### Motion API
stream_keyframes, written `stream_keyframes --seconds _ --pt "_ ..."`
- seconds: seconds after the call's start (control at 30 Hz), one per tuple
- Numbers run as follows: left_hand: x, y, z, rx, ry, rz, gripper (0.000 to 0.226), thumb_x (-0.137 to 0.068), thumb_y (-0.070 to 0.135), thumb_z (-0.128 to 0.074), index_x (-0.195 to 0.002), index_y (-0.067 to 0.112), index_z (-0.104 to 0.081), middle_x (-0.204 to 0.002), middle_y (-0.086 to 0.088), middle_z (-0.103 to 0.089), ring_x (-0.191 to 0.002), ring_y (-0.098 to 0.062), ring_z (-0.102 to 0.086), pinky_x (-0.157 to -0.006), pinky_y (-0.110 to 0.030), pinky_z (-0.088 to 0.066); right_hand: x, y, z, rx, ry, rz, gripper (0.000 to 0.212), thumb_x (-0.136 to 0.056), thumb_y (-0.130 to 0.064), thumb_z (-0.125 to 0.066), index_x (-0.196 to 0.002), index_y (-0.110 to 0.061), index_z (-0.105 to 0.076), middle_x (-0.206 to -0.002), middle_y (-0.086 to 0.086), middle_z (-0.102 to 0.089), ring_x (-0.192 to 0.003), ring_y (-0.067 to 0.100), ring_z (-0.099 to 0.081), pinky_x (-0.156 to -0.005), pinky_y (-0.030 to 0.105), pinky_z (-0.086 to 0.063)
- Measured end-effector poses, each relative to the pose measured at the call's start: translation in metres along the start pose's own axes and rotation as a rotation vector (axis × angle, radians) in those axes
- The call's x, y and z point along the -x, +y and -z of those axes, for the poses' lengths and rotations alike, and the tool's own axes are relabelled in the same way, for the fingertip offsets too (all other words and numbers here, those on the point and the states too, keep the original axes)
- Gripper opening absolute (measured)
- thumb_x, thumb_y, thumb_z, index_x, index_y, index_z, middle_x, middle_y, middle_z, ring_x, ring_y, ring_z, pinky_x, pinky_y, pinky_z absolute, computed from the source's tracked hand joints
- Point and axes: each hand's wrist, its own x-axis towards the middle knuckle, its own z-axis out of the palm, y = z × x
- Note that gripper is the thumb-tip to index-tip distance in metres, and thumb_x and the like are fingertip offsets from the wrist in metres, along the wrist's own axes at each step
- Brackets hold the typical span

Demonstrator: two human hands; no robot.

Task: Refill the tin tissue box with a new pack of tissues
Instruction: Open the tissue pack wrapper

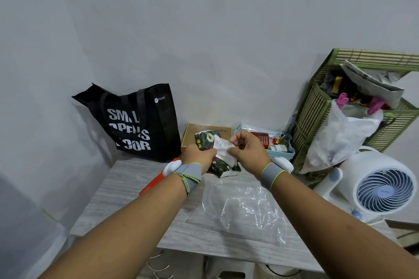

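Head view, nearest first: two bare forearms reach forward over a pale wood-grain surface [127,188], each with a grey wristband [188,174] edged in yellow-green. Between the forearms, just short of the hands, a crumpled sheet of clear plastic [244,208] lies flat on the surface. Under the left wrist a flat orange-red object [154,182] sticks out towards the near left; most of it is covered, so it may be a lid or a box, but I cannot tell which.

The left hand [198,156] is curled round a soft tissue pack [207,139] with a dark wrapper printed with fruit, gripping it from the left side and holding it up just above the surface. The right hand [247,150] is close beside it, thumb and fingers pinching the white tissue [223,150] that shows through the opened middle of the pack. The two hands nearly meet over the pack.

Directly behind the hands a flat brown cardboard box [192,133] lies on the surface. Beyond the left hand a black tote bag [136,124] with large white lettering leans against the wall. Just beyond the right hand sits a light blue basket [282,155] holding a red calculator [263,138] and small odds and ends. Further to the right of that hand stands a green slatted rack [317,106] stuffed with things, a white plastic bag [340,138] hanging out of its front. Near the right forearm, on the outer side, is a white desk fan [383,188] with a blue grille.
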Motion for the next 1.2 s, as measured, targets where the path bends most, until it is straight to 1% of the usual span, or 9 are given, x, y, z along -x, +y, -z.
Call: stream_keyframes --seconds 0.17,0.27,0.47,0.57,0.77,0.83,0.97,1.1,1.2 --pt "0.008 0.005 0.000 0.004 -0.006 -0.027 0.018 -0.074 0.018 -0.070 -0.064 0.019 -0.055 -0.076 -0.007 -0.066 -0.083 -0.032 -0.066 -0.082 -0.040 -0.058 0.000 0.000 -0.003 -0.093 -0.026 0.013 0.039 -0.081 0.015 -0.055 -0.102 -0.017 -0.065 -0.106 0.015 -0.066 -0.089 0.024 -0.062 -0.088 0.049 -0.056" --pt "0.006 0.003 -0.001 -0.017 0.003 -0.041 0.023 -0.078 0.015 -0.069 -0.062 0.020 -0.053 -0.068 -0.001 -0.060 -0.078 -0.028 -0.061 -0.076 -0.032 -0.051 -0.001 0.000 -0.004 -0.142 -0.009 0.024 0.044 -0.081 0.017 -0.052 -0.106 -0.017 -0.063 -0.100 0.006 -0.065 -0.093 0.020 -0.063 -0.090 0.048 -0.056" --pt "0.004 0.000 -0.003 -0.071 -0.027 -0.102 0.011 -0.077 0.019 -0.068 -0.086 0.014 -0.069 -0.089 -0.011 -0.072 -0.085 -0.029 -0.066 -0.080 -0.036 -0.055 -0.005 0.000 -0.007 0.003 0.096 0.042 0.025 -0.082 -0.018 -0.077 -0.103 -0.014 -0.065 -0.080 0.000 -0.063 -0.062 0.009 -0.054 -0.063 0.031 -0.052" --pt "0.005 -0.001 -0.004 -0.100 -0.042 -0.123 0.019 -0.077 0.020 -0.068 -0.094 0.012 -0.072 -0.091 -0.010 -0.072 -0.086 -0.029 -0.066 -0.080 -0.035 -0.055 -0.008 -0.001 -0.006 0.049 0.099 0.037 0.017 -0.083 -0.018 -0.075 -0.099 -0.016 -0.067 -0.075 -0.002 -0.062 -0.066 0.012 -0.056 -0.071 0.037 -0.055" --pt "0.001 -0.004 -0.004 -0.070 -0.044 -0.091 0.020 -0.074 0.020 -0.070 -0.091 0.010 -0.071 -0.089 -0.011 -0.073 -0.085 -0.030 -0.067 -0.081 -0.039 -0.057 -0.006 -0.005 -0.005 -0.094 0.095 0.046 0.019 -0.086 0.007 -0.060 -0.100 -0.004 -0.066 -0.078 0.004 -0.053 -0.072 0.015 -0.052 -0.070 0.031 -0.050" --pt "0.000 -0.006 -0.004 -0.068 -0.046 -0.091 0.020 -0.072 0.021 -0.070 -0.090 0.011 -0.071 -0.088 -0.010 -0.073 -0.084 -0.029 -0.068 -0.082 -0.040 -0.057 -0.006 -0.004 -0.006 -0.086 0.079 0.041 0.019 -0.085 0.002 -0.063 -0.100 -0.008 -0.067 -0.083 0.006 -0.058 -0.076 0.016 -0.055 -0.074 0.035 -0.054" --pt "-0.001 -0.007 -0.004 -0.089 -0.067 -0.105 0.016 -0.071 0.022 -0.069 -0.084 0.012 -0.071 -0.084 -0.010 -0.073 -0.081 -0.029 -0.068 -0.080 -0.041 -0.058 -0.007 -0.003 -0.006 -0.045 0.085 0.031 0.015 -0.086 -0.016 -0.072 -0.100 -0.013 -0.068 -0.077 -0.003 -0.058 -0.070 0.010 -0.057 -0.065 0.025 -0.053" --pt "0.000 -0.007 -0.005 -0.119 -0.102 -0.131 0.013 -0.075 0.021 -0.068 -0.083 0.011 -0.071 -0.085 -0.011 -0.073 -0.081 -0.029 -0.068 -0.077 -0.037 -0.057 -0.011 -0.001 -0.006 0.002 0.128 0.063 0.009 -0.089 -0.016 -0.067 -0.097 -0.020 -0.069 -0.086 -0.003 -0.065 -0.077 0.012 -0.059 -0.072 0.032 -0.055" --pt "0.001 -0.008 -0.006 -0.134 -0.122 -0.141 0.017 -0.074 0.023 -0.069 -0.086 0.012 -0.072 -0.086 -0.010 -0.073 -0.082 -0.027 -0.067 -0.077 -0.036 -0.056 -0.012 0.001 -0.005 0.032 0.119 0.069 0.017 -0.088 -0.015 -0.065 -0.103 -0.022 -0.070 -0.090 -0.007 -0.067 -0.077 0.007 -0.059 -0.072 0.028 -0.054"
